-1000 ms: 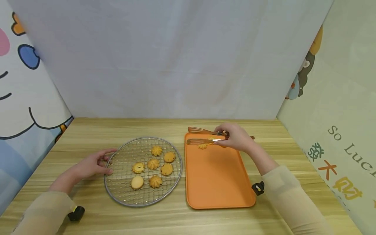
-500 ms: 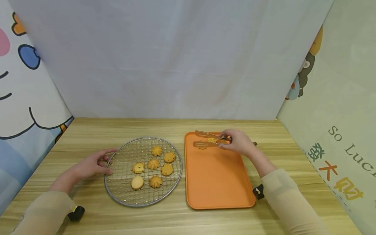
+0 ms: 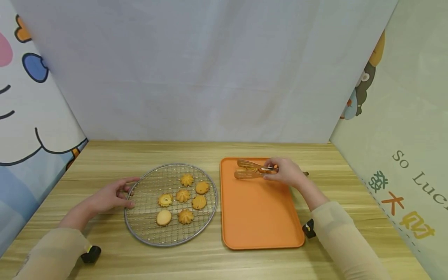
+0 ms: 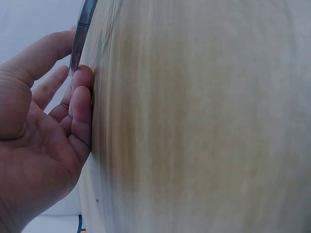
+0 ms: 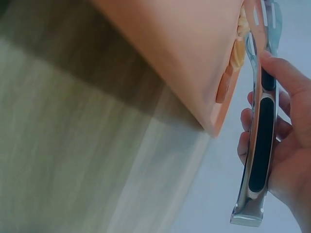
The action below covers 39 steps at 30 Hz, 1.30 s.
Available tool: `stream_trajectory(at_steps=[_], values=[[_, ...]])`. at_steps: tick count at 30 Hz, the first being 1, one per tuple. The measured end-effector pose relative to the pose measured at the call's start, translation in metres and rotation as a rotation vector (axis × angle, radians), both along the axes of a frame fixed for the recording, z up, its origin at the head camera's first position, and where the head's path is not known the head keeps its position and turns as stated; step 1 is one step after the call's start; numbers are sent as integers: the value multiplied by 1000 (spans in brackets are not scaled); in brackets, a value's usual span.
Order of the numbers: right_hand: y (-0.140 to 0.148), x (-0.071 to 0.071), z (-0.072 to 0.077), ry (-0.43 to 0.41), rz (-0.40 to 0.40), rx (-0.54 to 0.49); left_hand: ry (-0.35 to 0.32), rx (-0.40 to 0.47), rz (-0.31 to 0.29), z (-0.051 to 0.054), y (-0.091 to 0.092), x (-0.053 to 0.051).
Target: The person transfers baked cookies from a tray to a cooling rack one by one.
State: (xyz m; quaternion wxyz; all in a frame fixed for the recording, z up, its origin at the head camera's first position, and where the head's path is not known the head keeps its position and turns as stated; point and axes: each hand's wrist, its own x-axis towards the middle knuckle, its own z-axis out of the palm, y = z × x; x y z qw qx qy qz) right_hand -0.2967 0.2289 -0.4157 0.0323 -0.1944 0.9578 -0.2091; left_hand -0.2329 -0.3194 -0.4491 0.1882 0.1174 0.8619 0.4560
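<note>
From my remote station I'm seeing a wood-grain counter point(image 3: 168, 264) running back to a pale, creased fabric backdrop point(image 3: 210, 77). A cartoon-printed panel point(image 3: 21, 97) is closing off the left side; a pale green panel point(image 3: 413, 105) is flanking the right, carrying dark lettering point(image 3: 398, 155) and colourful Chinese characters point(image 3: 392, 200). Soft light is falling evenly.

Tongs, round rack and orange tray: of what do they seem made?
Tongs: shiny metal, judging by bright reflections, with black, perhaps plastic, panels. Round rack: probably metal wire, grey-rimmed and glinting. Orange tray: smooth, matte; plastic or coated metal, unclear.
</note>
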Motion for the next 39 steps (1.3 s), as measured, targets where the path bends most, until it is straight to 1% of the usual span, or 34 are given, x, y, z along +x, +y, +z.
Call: stream_trajectory(at_steps=[3, 9, 16, 25, 32, 39], values=[[0, -1, -1, -16, -6, 4, -1, -2, 1, -2, 0, -1], [0, -3, -3, -21, -1, 12, -7, 2, 3, -4, -1, -2], [1, -4, -1, -32, 20, 11, -7, -2, 6, -3, 0, -2], [2, -3, -1, -26, 39, 12, -4, -9, 5, -2, 1, -1], [2, -4, 1, -22, 48, 15, -20, 23, 3, -3, 0, -2], [2, -3, 1, -22, 53, 7, -18, 11, 2, -3, 0, -2]])
